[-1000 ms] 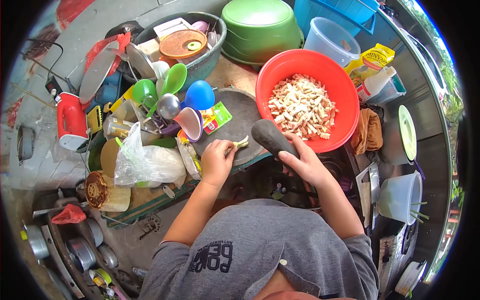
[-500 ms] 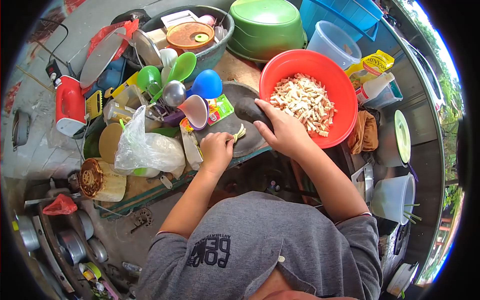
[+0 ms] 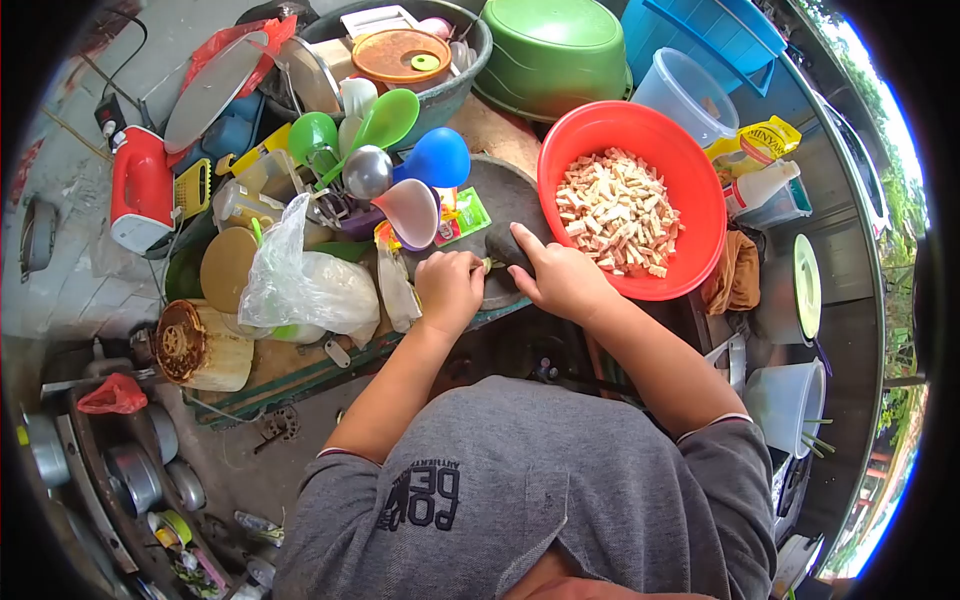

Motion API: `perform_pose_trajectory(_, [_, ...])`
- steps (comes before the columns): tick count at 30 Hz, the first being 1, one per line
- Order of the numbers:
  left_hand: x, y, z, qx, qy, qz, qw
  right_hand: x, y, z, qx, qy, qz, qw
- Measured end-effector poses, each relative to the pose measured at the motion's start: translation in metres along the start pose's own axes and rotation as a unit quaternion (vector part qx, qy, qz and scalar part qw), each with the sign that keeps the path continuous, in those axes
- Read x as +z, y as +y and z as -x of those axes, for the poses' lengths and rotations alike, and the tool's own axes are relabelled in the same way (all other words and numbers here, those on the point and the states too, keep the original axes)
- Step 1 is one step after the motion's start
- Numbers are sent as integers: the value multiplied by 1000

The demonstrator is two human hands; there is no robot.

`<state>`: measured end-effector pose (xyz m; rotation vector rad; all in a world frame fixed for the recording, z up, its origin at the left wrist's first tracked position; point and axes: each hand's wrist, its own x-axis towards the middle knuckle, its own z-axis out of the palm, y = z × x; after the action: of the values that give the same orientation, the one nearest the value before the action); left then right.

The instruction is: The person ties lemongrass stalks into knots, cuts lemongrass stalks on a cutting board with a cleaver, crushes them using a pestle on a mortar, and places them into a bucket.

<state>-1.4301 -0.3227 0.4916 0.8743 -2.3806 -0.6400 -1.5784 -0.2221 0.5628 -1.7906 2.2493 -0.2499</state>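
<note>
A dark round stone slab [image 3: 503, 188] lies on the worktable. At its near edge my left hand [image 3: 450, 290] pinches a small pale yellowish stalk [image 3: 487, 265], mostly hidden by my fingers and the pestle. My right hand [image 3: 560, 272] is wrapped round a dark stone pestle [image 3: 508, 246], whose end rests at the stalk. Just beyond the hands, on the slab, is a green and red packet [image 3: 463, 217]. To the right, a red basin [image 3: 703, 200] holds many small pale cut pieces [image 3: 620, 212].
Left of the slab stand ladles and spoons [image 3: 368, 172], a clear plastic bag [image 3: 310, 290] and a rusty-lidded container [image 3: 205, 345]. Behind are a green tub [image 3: 553, 50] and a dark basin [image 3: 455, 95]. A clear bucket [image 3: 685, 95] and an orange cloth [image 3: 733, 272] are at the right.
The pestle has come down and left onto the stalk, with my right hand now close beside my left. My left hand still pinches the stalk. The whole view has shifted slightly.
</note>
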Motion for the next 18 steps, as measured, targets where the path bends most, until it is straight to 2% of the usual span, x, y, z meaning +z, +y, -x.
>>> perform_pose_trajectory(1, [1, 1, -2, 0, 7, 3, 1000, -11, -2, -10, 36, -43, 5, 998])
perform_pose_trajectory(3, [0, -2, -1, -8, -15, -7, 1000, -21, 1, -16, -16, -3, 10, 1000])
perform_pose_trajectory(6, [0, -2, -1, -9, -21, -7, 1000, -30, -7, -13, -15, 121, -55, 991])
perform_pose_trajectory(7, [2, -2, 0, -14, -23, -6, 1000, -22, -6, -9, -15, 116, -56, 992])
perform_pose_trajectory(9, [2, -3, -2, 11, 4, 4, 1000, -3, -6, -2, -2, -4, 9, 1000])
perform_pose_trajectory(11, [3, -4, -1, -7, -12, 3, 1000, -15, 3, -17, 12, -34, 8, 999])
perform_pose_trajectory(13, [4, -6, -1, 4, -9, 7, 1000, -17, 8, -16, -14, 41, -9, 999])
perform_pose_trajectory(14, [5, -7, -1, -2, -7, 9, 1000, -16, 9, -14, -30, 114, -48, 992])
perform_pose_trajectory(15, [4, -6, -1, 1, 1, 7, 1000, -12, 6, -13, -32, 109, -47, 992])
perform_pose_trajectory(17, [4, -3, 3, 9, 1, 5, 1000, -1, -5, -5, 50, -20, 26, 998])
perform_pose_trajectory(18, [0, -4, 4, 23, 3, 3, 1000, -5, -8, -4, 40, -33, 34, 998])
